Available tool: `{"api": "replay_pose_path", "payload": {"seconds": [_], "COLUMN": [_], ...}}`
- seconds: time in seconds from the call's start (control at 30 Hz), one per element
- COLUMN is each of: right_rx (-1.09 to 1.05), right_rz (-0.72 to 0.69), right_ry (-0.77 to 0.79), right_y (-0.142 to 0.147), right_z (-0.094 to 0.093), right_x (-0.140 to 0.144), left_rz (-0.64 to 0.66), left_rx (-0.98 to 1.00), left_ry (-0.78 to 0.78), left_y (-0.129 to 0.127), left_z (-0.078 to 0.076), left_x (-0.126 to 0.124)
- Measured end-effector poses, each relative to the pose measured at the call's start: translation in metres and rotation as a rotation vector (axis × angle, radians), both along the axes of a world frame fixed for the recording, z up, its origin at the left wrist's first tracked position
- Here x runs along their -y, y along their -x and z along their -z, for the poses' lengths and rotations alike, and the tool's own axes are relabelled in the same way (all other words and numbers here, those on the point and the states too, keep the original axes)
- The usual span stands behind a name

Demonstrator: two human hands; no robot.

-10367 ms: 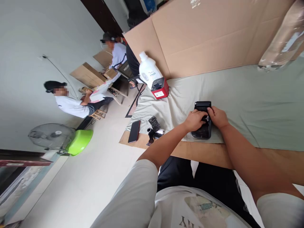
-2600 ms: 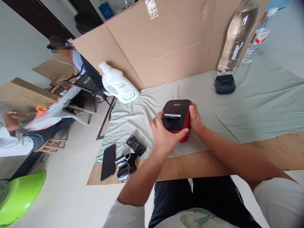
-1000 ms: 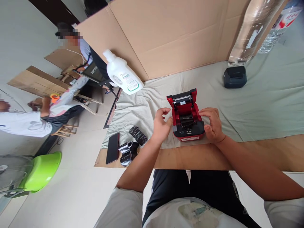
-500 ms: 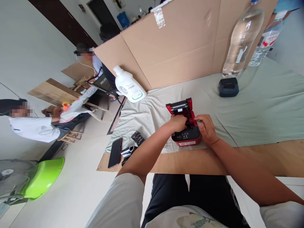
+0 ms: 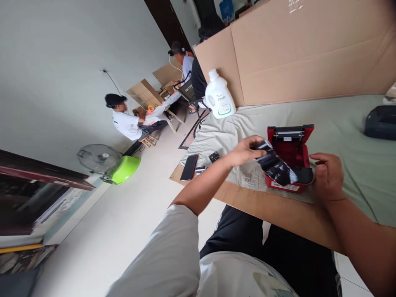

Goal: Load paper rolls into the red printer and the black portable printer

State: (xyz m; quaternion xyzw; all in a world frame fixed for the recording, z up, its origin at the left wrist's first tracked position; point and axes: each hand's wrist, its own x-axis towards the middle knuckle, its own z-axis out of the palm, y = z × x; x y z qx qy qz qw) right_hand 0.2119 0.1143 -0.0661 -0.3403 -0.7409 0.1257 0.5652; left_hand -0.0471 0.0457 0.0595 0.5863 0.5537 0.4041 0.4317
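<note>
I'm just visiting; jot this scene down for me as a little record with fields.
Left hand: holding a black strip with white marks
Right hand: fingers curled, beside the red box; contact unclear
Red box: on the cloth, lid raised, strip partly in front of it
Left on table: phone
Behind: white bottle, cardboard
Far right: black device
Background: fan, green basin, people seated

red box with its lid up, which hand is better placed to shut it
Right, most likely: the right hand is beside the red box and appears to hold nothing, while the left hand grips the dark strip.
</note>
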Motion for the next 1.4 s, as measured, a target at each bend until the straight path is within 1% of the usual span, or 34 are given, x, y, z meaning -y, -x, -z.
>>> {"api": "replay_pose_path", "payload": {"seconds": [0.07,0.13,0.2,0.23,0.3,0.33,0.4,0.5,0.53,0.6,0.7,0.77,0.83,0.9,1.07,1.17,1.23,1.27,1.3,1.4], "right_rx": [-0.008,-0.013,-0.015,-0.015,-0.015,-0.013,-0.009,-0.009,-0.007,0.003,0.024,0.036,0.036,0.034,0.034,0.023,0.011,0.002,-0.009,-0.041], "right_rz": [0.000,-0.006,-0.008,-0.009,-0.006,-0.004,0.006,0.008,0.004,-0.006,-0.004,-0.002,0.004,0.012,0.016,-0.001,-0.017,-0.023,-0.029,-0.040], "right_ry": [-0.047,-0.070,-0.056,-0.042,-0.009,0.007,0.032,0.028,0.021,0.015,0.022,0.023,0.017,0.025,0.076,0.051,0.042,0.048,0.058,0.089], "right_y": [0.001,0.003,0.004,0.005,0.005,0.006,0.006,0.005,0.004,0.003,0.002,0.002,0.002,0.002,0.003,0.003,0.003,0.003,0.004,0.005], "right_z": [-0.001,-0.003,-0.004,-0.005,-0.005,-0.005,-0.004,-0.003,-0.003,-0.003,-0.003,-0.003,-0.002,-0.003,-0.005,-0.006,-0.007,-0.007,-0.007,-0.007], "right_x": [0.001,0.002,0.003,0.003,0.004,0.004,0.004,0.003,0.003,0.002,0.001,0.000,0.000,0.000,0.002,0.004,0.005,0.005,0.006,0.006], "left_rz": [-0.067,-0.160,-0.266,-0.316,-0.401,-0.430,-0.463,-0.481,-0.483,-0.492,-0.508,-0.491,-0.444,-0.384,-0.248,-0.195,-0.139,-0.088,-0.015,0.236], "left_rx": [0.017,-0.079,-0.227,-0.317,-0.520,-0.605,-0.721,-0.801,-0.829,-0.885,-0.959,-0.987,-0.995,-0.991,-0.920,-0.861,-0.807,-0.727,-0.605,-0.149], "left_ry": [0.107,0.196,0.261,0.331,0.487,0.550,0.614,0.612,0.610,0.596,0.546,0.510,0.492,0.476,0.396,0.363,0.357,0.351,0.343,0.281], "left_y": [0.046,0.099,0.150,0.171,0.203,0.213,0.220,0.211,0.207,0.200,0.193,0.188,0.182,0.173,0.150,0.136,0.122,0.113,0.103,0.065], "left_z": [-0.016,-0.031,-0.038,-0.038,-0.029,-0.020,0.002,0.035,0.043,0.051,0.049,0.045,0.045,0.048,0.056,0.052,0.043,0.036,0.028,-0.001], "left_x": [0.016,0.031,0.043,0.049,0.057,0.060,0.061,0.053,0.050,0.043,0.036,0.033,0.030,0.027,0.022,0.024,0.026,0.027,0.028,0.026]}}
